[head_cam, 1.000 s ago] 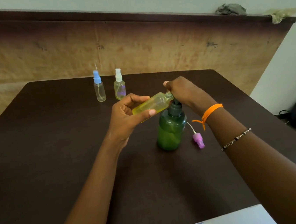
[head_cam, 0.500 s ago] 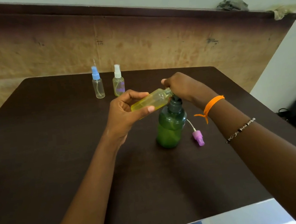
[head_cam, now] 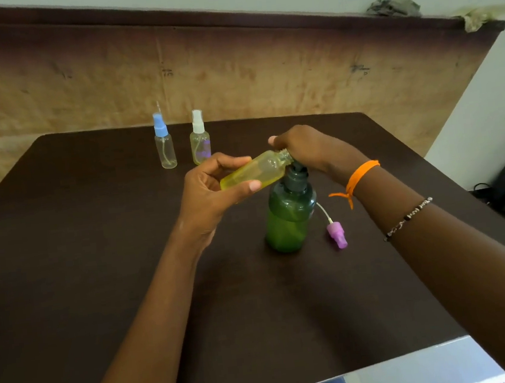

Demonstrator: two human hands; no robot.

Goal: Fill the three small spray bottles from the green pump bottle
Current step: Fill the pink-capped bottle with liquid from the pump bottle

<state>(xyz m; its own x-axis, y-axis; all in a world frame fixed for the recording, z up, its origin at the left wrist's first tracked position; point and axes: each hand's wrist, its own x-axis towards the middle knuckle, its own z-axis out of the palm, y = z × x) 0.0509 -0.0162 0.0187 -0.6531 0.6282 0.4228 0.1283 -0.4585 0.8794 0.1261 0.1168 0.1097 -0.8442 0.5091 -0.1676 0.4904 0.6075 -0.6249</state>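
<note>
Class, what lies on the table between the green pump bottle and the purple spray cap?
In the head view, only the cap's thin white tube, running from the purple spray cap toward the green pump bottle.

Both forearms reached forward and inward, meeting near the middle of the view. The left hand [head_cam: 211, 192] was turned palm-right, its thumb and curled fingers pinching a small bottle held nearly level. The right hand [head_cam: 306, 149] was arched palm-down, fingers bent over a pump top, wrist wearing an orange band and a beaded bracelet.

Left hand [head_cam: 211, 192] tilts yellowish spray bottle [head_cam: 254, 172] against green pump bottle [head_cam: 288, 218].
</note>
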